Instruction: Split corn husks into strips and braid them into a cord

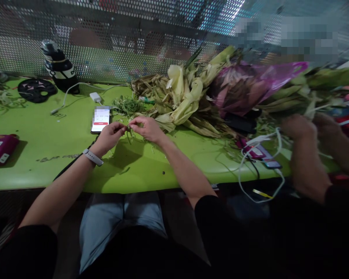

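My left hand (112, 135), with a pale watch on its wrist, is closed in a pinch over the green table (151, 174). Close beside it, my right hand (145, 128) pinches too, fingertips almost meeting the left ones. A thin green plant strand (128, 133) hangs between the fingertips; its details are too small to make out. Just behind the hands lies a small heap of thin green strands (128, 105). A lit phone (101, 119) rests flat beside my left hand. Dry corn husks (180, 97) pile up behind my right hand.
A pink plastic bag (238, 87) lies against the husks. At right, a co-worker's hands (299, 126) are blurred near white cables (241, 174). A dark bottle (59, 69), a black round palette-shaped item (36, 90) and a purple power block (1, 150) stand left. Perforated metal (113, 50) borders the back.
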### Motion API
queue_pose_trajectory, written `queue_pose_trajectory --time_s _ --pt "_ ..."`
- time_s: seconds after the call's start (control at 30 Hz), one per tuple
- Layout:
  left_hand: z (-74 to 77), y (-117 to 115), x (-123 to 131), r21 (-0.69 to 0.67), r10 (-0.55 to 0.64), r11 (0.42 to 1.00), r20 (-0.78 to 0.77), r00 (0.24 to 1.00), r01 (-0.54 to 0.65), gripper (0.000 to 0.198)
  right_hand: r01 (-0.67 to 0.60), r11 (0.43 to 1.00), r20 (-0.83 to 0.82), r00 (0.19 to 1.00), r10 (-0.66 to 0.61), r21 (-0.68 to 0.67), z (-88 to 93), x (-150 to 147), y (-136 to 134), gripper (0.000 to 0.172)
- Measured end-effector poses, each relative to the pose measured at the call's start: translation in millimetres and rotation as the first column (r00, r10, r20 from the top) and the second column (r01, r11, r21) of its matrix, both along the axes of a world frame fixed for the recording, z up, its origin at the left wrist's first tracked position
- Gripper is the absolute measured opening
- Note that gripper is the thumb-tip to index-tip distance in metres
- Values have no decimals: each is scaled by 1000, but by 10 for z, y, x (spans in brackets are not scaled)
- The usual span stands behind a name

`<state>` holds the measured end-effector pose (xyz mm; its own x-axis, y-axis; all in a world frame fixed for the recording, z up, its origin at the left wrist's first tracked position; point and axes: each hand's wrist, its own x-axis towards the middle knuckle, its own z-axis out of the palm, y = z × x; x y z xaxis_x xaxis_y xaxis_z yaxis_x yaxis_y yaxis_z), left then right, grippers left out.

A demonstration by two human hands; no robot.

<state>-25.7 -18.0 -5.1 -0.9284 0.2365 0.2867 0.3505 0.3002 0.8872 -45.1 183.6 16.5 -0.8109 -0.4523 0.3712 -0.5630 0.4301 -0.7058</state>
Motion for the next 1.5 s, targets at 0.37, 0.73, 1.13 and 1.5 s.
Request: queue_pose_trajectory --time_s 0.37,0.73,1.13,1.5 --pt "-79 5 -36 388 23 908 331 943 -158 7 215 969 -342 925 -164 119 -46 109 -124 26" --pt "-53 41 -24 318 114 912 411 904 -260 10 270 953 -93 961 -259 135 -238 86 -232 27" --pt "-70 81 -29 248 277 919 146 950 -306 4 201 965 -38 980 -197 171 -109 245 -337 19" --pt "-107 165 -5 357 262 890 111 959 -284 5 248 964 68 965 -255 94 -134 259 -445 19"
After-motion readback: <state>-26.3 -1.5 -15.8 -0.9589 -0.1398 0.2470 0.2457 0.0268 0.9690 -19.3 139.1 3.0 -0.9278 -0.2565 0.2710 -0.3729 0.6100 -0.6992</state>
